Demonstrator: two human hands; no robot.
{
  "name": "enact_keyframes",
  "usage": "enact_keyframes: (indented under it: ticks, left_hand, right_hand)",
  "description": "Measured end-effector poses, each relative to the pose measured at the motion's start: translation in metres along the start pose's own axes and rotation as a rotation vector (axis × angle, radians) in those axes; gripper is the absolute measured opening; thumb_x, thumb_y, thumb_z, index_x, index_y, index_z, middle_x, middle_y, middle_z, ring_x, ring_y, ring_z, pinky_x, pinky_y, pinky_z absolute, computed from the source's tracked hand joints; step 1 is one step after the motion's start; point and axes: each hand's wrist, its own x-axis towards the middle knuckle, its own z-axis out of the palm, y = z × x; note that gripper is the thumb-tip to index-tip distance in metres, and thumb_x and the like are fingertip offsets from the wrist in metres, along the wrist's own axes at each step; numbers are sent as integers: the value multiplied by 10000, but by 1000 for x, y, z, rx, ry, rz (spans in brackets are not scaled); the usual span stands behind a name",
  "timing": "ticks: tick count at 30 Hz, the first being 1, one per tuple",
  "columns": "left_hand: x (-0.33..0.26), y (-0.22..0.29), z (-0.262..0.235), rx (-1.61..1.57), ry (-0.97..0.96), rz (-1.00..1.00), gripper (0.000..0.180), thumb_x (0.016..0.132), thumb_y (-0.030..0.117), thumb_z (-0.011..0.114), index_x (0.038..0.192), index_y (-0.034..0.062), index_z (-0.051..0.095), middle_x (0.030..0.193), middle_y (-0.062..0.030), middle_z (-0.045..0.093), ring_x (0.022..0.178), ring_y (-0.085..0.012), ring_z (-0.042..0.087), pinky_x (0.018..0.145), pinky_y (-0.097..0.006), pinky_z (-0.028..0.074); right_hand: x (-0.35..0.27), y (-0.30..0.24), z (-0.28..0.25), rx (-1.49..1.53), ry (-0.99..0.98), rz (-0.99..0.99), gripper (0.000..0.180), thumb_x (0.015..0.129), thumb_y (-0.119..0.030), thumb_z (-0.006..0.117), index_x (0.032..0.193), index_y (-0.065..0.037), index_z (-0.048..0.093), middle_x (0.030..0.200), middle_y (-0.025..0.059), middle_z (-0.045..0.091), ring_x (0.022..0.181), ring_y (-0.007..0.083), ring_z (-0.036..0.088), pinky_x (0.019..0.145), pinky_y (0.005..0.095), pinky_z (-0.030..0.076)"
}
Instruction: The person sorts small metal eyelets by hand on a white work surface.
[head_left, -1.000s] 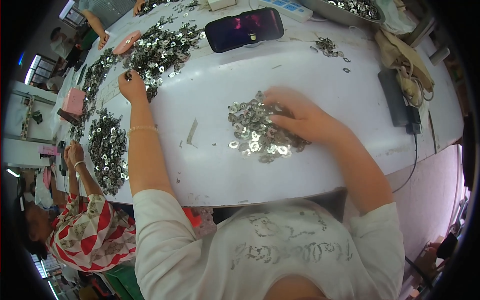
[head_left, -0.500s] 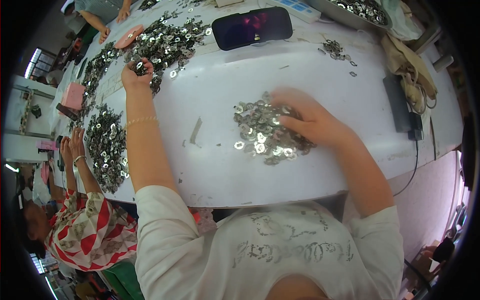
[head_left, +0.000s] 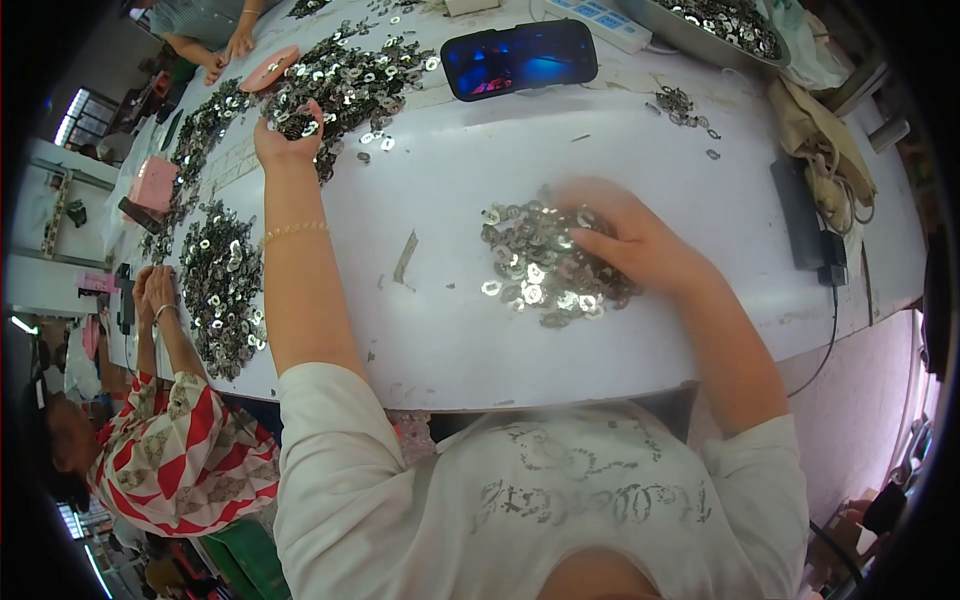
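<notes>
My left hand (head_left: 286,146) reaches to the near edge of a large heap of small shiny metal pieces with holes (head_left: 365,88). Its fingers curl round a handful of these pieces. My right hand (head_left: 640,240) lies over the right side of a smaller pile of the same metal pieces (head_left: 535,262), in front of me on the white table (head_left: 420,340). The thumb stands apart, but motion smears the other fingers and whatever is under them is hidden.
Beyond the small pile stands a phone (head_left: 518,60). A power strip (head_left: 600,22) and a metal tray of pieces (head_left: 715,28) are behind it. A black adapter (head_left: 795,210) lies at right. At left, co-workers' hands (head_left: 155,292) are near another heap (head_left: 222,290).
The whole view has shifted slightly, moving the table things a little right. My left hand stays at the large heap and my right hand at the small pile. The phone's screen shows different colours.
</notes>
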Motion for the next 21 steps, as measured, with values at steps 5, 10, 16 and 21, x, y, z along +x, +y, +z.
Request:
enact_keyframes:
  ticks: [5, 10, 16, 21]
  left_hand:
    - [18, 7, -8, 41, -22, -137, 378, 948, 253, 250, 1122, 6, 477, 902, -160, 548, 694, -214, 507, 545, -315, 423]
    - [20, 12, -10, 10, -58, -153, 302, 944, 164, 283, 1152, 0, 428, 1016, -185, 512, 809, -257, 508, 568, -297, 438]
    - [9, 4, -1, -102, 23, 27, 347, 966, 199, 260, 1201, -4, 416, 1124, -190, 510, 941, -305, 540, 677, -404, 517]
    - [-1, 1, 11, -140, 21, -59, 332, 974, 167, 262, 1191, -20, 429, 1137, -190, 523, 981, -321, 550, 788, -480, 514]
  right_hand:
    - [0, -7, -3, 58, -77, 85, 334, 859, -67, 567, 1189, -37, 536, 1270, 121, 491, 1220, 248, 433, 1047, 357, 310]
    - [1, -2, 2, 34, -6, -10, 279, 858, -169, 597, 1087, -17, 553, 1173, 147, 553, 1109, 315, 506, 980, 378, 378]
    - [-1, -1, -2, 46, -76, 64, 356, 860, -80, 564, 1212, -37, 523, 1258, 110, 496, 1211, 230, 437, 1040, 356, 314]
    - [-2, -1, -1, 121, -71, 109, 384, 876, -106, 565, 1250, -49, 501, 1247, 89, 490, 1208, 211, 436, 1046, 368, 314]
